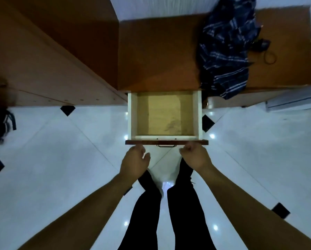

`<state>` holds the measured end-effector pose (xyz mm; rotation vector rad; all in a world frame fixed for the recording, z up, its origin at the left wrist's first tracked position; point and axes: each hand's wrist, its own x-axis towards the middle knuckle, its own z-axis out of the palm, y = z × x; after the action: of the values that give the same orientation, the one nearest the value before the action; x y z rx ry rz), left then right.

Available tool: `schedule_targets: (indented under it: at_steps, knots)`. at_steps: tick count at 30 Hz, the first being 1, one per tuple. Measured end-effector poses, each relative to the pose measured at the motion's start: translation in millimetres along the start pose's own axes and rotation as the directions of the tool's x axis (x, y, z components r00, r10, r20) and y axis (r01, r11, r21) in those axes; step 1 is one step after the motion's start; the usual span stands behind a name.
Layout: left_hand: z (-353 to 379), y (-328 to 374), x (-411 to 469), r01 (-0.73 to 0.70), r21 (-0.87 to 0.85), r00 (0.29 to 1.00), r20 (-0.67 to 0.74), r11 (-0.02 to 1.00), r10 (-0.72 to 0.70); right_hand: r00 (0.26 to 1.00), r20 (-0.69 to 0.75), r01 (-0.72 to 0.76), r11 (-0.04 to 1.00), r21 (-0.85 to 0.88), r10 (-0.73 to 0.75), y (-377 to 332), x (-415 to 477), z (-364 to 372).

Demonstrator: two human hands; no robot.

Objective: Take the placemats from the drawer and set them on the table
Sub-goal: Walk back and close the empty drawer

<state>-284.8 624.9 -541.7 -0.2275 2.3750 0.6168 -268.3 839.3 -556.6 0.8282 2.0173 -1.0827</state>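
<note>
The drawer (133, 116) is pulled out of the wooden cabinet (158, 56), and I look straight down into it. Its yellow-brown bottom shows no placemat. My left hand (135, 160) is at the left end of the dark drawer front (166, 142), its bent fingertips touching the front and its thumb held apart. At the right end my right hand (196, 156) has its fingers curled into a loose fist against the front. Between my hands hangs the metal handle (166, 145), which neither hand touches.
A dark blue striped cloth (225, 51) lies on the cabinet top at the right, with a black cord (267, 55) beside it. A taller wooden unit (43, 56) stands to the left. My legs in black trousers (169, 213) stand on the glossy white tiled floor (61, 159).
</note>
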Motion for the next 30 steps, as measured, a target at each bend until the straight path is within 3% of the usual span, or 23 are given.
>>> schedule_targets:
  at_steps: [3,5,8,12,18,30]
  knots:
    - [44,-25,25,0.278,-0.136,0.957,0.126,0.951,-0.262,0.94,0.191,-0.337,0.864,0.373,0.284,30,34,30]
    - [62,-36,44,0.384,-0.175,0.919,0.166,0.907,-0.357,0.904,0.233,-0.428,0.763,0.484,0.359,41,54,43]
    - [83,-50,76,0.465,-0.324,0.885,0.137,0.824,-0.445,0.892,0.205,-0.444,0.689,0.573,0.404,48,84,55]
    - [93,-45,97,0.421,-0.474,0.888,0.041,0.773,-0.458,0.877,0.174,-0.433,0.579,0.691,0.448,49,109,62]
    - [103,-36,101,0.369,-0.51,0.889,-0.05,0.777,-0.455,0.879,0.067,-0.358,0.559,0.748,0.473,38,118,66]
    - [69,5,179,0.218,-0.546,0.899,-0.211,0.809,-0.385,0.939,-0.027,-0.209,0.629,0.749,0.343,-21,177,31]
